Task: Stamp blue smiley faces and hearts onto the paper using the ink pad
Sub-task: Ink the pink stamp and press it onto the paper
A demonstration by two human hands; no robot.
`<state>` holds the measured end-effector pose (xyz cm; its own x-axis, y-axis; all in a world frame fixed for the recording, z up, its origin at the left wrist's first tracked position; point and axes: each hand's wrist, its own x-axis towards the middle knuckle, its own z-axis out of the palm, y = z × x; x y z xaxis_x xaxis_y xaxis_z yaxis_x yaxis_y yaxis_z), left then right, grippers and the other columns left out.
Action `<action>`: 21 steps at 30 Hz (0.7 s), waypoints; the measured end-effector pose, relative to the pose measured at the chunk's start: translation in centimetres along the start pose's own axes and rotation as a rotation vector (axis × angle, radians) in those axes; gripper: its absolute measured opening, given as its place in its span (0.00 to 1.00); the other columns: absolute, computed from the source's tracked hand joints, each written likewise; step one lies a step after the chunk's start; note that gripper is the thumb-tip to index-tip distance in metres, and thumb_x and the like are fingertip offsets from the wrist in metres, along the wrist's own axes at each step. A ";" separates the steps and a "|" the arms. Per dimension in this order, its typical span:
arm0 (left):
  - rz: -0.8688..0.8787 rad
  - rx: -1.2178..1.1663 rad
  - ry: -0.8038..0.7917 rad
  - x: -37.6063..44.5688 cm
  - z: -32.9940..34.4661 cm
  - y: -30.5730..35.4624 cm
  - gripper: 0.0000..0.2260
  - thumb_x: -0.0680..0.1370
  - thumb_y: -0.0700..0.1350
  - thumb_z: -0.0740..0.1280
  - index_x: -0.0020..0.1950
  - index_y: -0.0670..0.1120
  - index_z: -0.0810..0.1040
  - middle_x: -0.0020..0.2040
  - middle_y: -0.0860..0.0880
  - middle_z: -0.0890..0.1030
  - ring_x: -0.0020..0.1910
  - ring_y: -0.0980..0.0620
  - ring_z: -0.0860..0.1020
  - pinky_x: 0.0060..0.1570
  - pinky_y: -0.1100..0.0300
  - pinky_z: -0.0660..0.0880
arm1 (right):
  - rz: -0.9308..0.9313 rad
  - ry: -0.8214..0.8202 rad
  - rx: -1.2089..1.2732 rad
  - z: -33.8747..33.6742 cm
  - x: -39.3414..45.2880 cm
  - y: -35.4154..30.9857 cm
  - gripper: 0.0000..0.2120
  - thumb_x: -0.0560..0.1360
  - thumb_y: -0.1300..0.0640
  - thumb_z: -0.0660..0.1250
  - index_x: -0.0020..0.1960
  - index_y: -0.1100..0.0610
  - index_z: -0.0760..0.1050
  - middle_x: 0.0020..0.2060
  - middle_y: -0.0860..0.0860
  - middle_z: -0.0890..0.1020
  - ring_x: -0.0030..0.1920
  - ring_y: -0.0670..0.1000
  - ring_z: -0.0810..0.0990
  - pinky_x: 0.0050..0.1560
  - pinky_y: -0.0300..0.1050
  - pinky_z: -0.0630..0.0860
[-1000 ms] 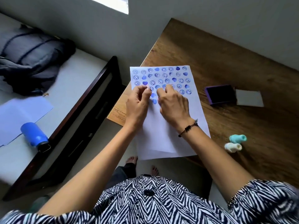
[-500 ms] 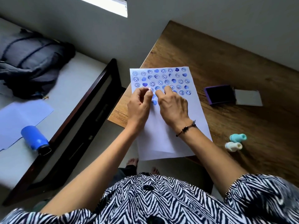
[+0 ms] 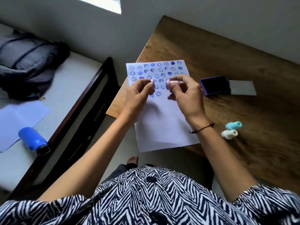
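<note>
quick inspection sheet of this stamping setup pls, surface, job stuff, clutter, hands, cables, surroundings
surface: wooden table, paper overhanging its near edge
job's things: rows of blue stamps on paper's upper part; ink pad open, lid beside it
clutter: teal stamp and white stamp lying on table
grippers: left hand holds small piece; right hand holds pink stamp
cables: nothing seen
surroundings: bed with blue bottle, backpack

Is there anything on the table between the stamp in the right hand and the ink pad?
Nothing visible. The right hand holds the pink stamp above the paper; the open ink pad sits just beyond the paper's right edge, with bare table between.
</note>
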<state>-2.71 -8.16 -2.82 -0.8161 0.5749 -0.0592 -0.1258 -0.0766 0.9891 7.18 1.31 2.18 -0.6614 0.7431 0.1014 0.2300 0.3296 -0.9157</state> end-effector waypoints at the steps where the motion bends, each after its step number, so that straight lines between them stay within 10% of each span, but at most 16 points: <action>1: 0.002 -0.007 -0.061 -0.3 0.1 0.3 0.06 0.76 0.41 0.64 0.49 0.40 0.76 0.38 0.48 0.78 0.36 0.57 0.76 0.41 0.66 0.74 | -0.014 -0.008 0.012 -0.1 0.0 -0.2 0.03 0.74 0.62 0.66 0.47 0.58 0.78 0.36 0.46 0.80 0.37 0.47 0.80 0.38 0.49 0.83; 21: 0.021 0.007 -0.361 -0.5 4.1 2.0 0.05 0.76 0.40 0.64 0.48 0.41 0.78 0.38 0.44 0.79 0.36 0.54 0.76 0.39 0.64 0.74 | -0.050 0.033 -0.006 -3.3 -1.2 -0.1 0.07 0.77 0.59 0.64 0.50 0.62 0.76 0.42 0.56 0.81 0.37 0.49 0.80 0.34 0.43 0.82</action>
<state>-0.27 -5.28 -0.28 -0.5665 0.8240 0.0110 -0.1061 -0.0862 0.9906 10.32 2.37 3.43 -0.6483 0.7443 0.1603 0.2012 0.3705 -0.9068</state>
